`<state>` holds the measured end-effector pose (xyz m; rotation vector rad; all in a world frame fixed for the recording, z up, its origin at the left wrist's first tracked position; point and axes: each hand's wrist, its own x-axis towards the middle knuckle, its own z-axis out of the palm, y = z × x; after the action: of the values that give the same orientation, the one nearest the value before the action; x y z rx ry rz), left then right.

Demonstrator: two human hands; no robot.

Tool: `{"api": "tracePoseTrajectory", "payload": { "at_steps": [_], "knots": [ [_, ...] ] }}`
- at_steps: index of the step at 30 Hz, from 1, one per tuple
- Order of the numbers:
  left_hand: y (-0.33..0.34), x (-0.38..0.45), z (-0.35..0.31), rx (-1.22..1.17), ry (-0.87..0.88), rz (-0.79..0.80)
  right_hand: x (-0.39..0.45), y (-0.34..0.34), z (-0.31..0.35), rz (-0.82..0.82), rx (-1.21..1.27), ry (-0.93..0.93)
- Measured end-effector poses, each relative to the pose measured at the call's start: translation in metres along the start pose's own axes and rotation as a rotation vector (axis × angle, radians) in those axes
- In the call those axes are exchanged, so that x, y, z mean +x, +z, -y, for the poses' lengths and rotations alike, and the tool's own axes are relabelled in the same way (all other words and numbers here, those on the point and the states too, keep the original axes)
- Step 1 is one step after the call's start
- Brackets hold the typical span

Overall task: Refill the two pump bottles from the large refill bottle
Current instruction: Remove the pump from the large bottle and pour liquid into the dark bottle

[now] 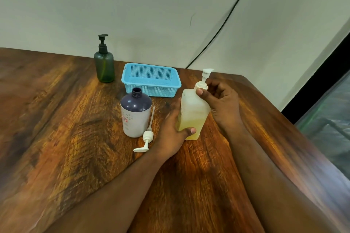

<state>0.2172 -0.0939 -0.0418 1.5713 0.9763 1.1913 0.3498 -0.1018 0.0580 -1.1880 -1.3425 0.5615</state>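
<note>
Refill bottle (193, 111): upright on the worktop (75, 138), long axis vertical, between my hands.
Left hand (171, 134): fingers wrap its lower body.
Right hand (220, 100): nearer the pump collar (201, 86), fingers curled pinching it, likely to unscrew.
Purple bottle (135, 113): open-necked, just left.

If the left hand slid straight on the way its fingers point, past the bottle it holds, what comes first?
Probably the blue basket. The left hand grips the yellow pump bottle and points up-table toward it; depth is unclear.
</note>
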Motion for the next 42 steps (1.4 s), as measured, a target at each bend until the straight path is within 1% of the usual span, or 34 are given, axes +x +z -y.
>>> {"api": "tracePoseTrajectory", "payload": {
  "at_steps": [3,8,10,13,17,21,25,29,35,39,42],
  "knots": [
    [-0.001,0.002,0.002,0.016,0.005,-0.017,0.001,-0.003,-0.002,0.049,0.005,-0.009],
    [-0.005,0.003,0.001,0.034,-0.019,0.019,0.006,-0.013,0.003,0.194,-0.025,-0.025],
    [-0.004,0.001,-0.001,0.050,-0.021,0.025,0.005,-0.015,0.002,0.218,0.005,-0.012],
    [-0.002,0.000,0.000,0.070,-0.014,0.024,0.002,-0.011,-0.001,0.198,0.098,0.030],
    [-0.003,0.000,0.004,0.041,-0.013,0.013,0.002,-0.002,-0.003,0.089,0.108,0.023],
    [-0.003,0.001,0.005,0.045,0.002,0.020,0.000,-0.007,-0.012,0.135,0.229,0.112],
    [-0.004,0.001,0.004,0.054,0.002,0.024,-0.001,-0.006,-0.009,0.128,0.357,0.158],
    [-0.005,0.001,0.003,0.079,0.006,0.034,-0.003,-0.001,-0.005,0.089,0.300,0.130],
    [-0.004,0.002,0.006,0.061,0.024,0.023,-0.011,-0.001,-0.006,0.095,0.213,0.050],
    [-0.003,0.002,0.007,0.056,0.033,0.015,-0.012,0.006,-0.005,-0.008,0.148,0.031],
    [-0.003,0.002,0.008,0.055,0.046,0.012,-0.014,0.010,-0.010,-0.024,0.125,0.026]
  ]
}}
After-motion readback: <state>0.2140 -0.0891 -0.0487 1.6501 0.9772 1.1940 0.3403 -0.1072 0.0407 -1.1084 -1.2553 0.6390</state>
